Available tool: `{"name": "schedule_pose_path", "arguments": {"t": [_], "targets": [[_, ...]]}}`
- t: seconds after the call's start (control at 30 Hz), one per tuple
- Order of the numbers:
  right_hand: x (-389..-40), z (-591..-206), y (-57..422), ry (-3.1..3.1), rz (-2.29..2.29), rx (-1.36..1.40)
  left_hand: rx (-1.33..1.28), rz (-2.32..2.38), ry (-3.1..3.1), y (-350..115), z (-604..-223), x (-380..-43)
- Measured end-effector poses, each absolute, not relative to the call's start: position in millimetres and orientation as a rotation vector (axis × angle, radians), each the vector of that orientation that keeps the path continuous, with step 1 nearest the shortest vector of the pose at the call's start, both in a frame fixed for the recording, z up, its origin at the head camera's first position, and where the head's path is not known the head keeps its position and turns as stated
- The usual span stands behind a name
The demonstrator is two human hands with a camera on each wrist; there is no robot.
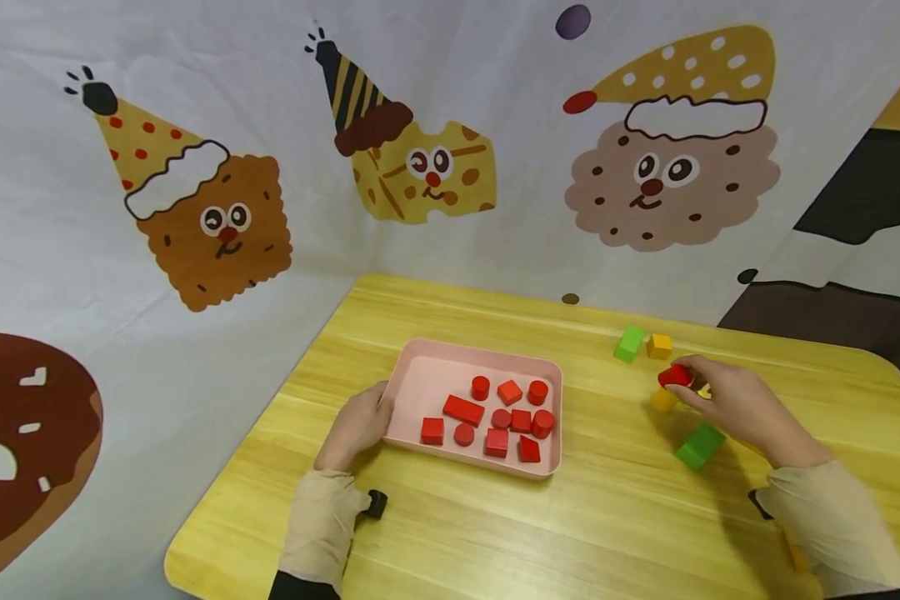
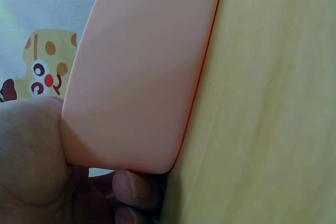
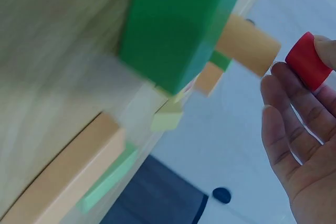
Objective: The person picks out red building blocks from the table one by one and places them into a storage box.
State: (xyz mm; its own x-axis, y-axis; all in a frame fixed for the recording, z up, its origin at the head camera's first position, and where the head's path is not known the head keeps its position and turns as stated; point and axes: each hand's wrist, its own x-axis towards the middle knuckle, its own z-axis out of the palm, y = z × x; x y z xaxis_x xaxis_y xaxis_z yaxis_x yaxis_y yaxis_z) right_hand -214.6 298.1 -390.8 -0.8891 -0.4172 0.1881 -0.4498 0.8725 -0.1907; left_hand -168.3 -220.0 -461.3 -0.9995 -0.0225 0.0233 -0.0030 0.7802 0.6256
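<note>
My left hand (image 1: 356,425) grips the left end of a pink tray (image 1: 427,383), thumb at the rim; the left wrist view shows fingertips (image 2: 131,187) curled by the tray's lower corner. Several red blocks (image 1: 463,409) of various shapes lie in the tray, mostly toward its right side. To the right, my right hand (image 1: 742,408) pinches a red cylindrical block (image 3: 308,62) between thumb and fingers, above the table. Just below that block stands a yellow-orange cylinder (image 1: 663,400). Nearer to me, under the hand, is a dark green block (image 1: 701,445).
A light green block (image 1: 630,343) and an orange cube (image 1: 659,347) sit toward the back of the wooden table (image 1: 480,533). Beside the right sleeve, an orange block (image 1: 793,550) is partly hidden. A cloth with cartoon prints (image 1: 427,171) hangs behind the table.
</note>
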Motion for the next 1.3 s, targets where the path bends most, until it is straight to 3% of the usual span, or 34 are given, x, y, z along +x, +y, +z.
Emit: {"name": "schedule_pose_path", "arguments": {"t": [1.3], "targets": [[-244.5,-382.2,180.3,-2.861,0.408,0.91,0.011,-1.037,-2.928,-220.2,-458.1,-164.9]]}}
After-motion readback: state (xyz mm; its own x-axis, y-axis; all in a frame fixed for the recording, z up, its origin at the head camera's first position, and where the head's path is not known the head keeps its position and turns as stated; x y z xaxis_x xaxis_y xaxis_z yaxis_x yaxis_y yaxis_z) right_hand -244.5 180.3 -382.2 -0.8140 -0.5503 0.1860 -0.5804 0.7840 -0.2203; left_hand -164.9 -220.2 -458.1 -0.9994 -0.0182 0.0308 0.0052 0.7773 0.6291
